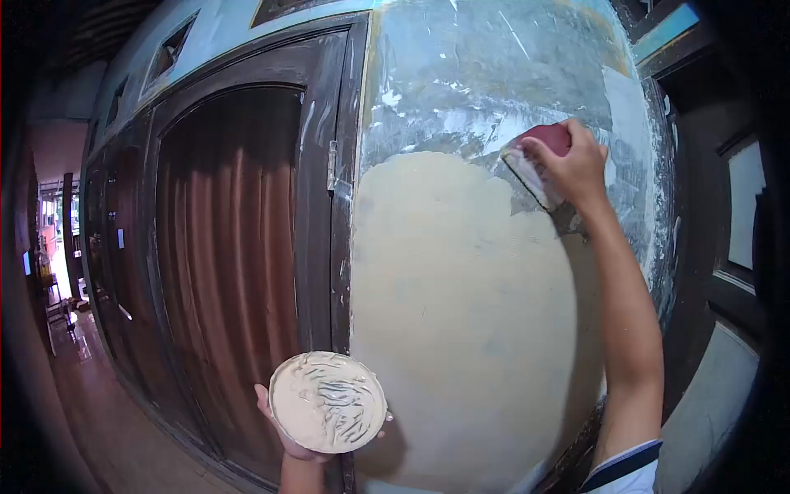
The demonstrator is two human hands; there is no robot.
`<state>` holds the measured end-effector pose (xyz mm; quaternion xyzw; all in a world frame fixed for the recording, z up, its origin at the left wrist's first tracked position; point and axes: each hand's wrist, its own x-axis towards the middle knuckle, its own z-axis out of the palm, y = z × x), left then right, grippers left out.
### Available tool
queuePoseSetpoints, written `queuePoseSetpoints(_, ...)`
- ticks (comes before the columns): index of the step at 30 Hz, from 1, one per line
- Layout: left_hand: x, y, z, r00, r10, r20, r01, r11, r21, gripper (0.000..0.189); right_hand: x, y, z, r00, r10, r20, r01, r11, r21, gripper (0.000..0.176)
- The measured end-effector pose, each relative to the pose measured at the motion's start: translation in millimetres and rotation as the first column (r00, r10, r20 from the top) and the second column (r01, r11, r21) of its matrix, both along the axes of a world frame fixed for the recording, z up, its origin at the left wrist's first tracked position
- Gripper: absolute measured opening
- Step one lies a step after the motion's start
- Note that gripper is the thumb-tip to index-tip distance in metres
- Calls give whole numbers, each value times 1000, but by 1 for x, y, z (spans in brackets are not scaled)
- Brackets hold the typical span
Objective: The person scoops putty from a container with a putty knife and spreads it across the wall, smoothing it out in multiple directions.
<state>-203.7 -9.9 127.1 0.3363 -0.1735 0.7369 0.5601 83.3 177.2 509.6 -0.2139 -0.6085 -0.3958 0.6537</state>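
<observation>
Overhead, right hand (576, 169) gripped a trowel (535, 165), red handle in the fist, blade flat against the wall (461, 288) at the upper right edge of the fresh putty (444, 272). Putty patch was cream and smooth, covering the wall's middle and lower part; above it bare grey surface with white scrape marks. Left hand (288, 428) was low, fingers curled under a round pan (327, 402) of cream putty, held level and well apart from the trowel. Dark wooden door (230, 247) stood just left of the wall, its frame touching the putty edge.
</observation>
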Motion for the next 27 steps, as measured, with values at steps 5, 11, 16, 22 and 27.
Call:
queuePoseSetpoints(5,-11,3,-10,973,63,-223,-72,997,-33,111,-4,-41,-46,926,350,143,-268,874,-404,57)
queuePoseSetpoints(11,47,11,-11,957,-290,9,290,954,-76,103,-40,-71,-168,598,791,-125,-331,102,-938,43)
queuePoseSetpoints(16,86,4,-22,892,-431,132,445,890,-99,102,-29,-64,-242,654,751,-93,-141,0,-990,46)
queuePoseSetpoints(22,130,-15,-64,932,-361,-1,356,920,-165,99,38,-56,-294,751,628,-204,-170,-115,-979,49)
queuePoseSetpoints(27,172,-30,-92,923,-384,23,381,904,-193,98,111,-49,-352,899,414,-141,-176,46,-983,47)
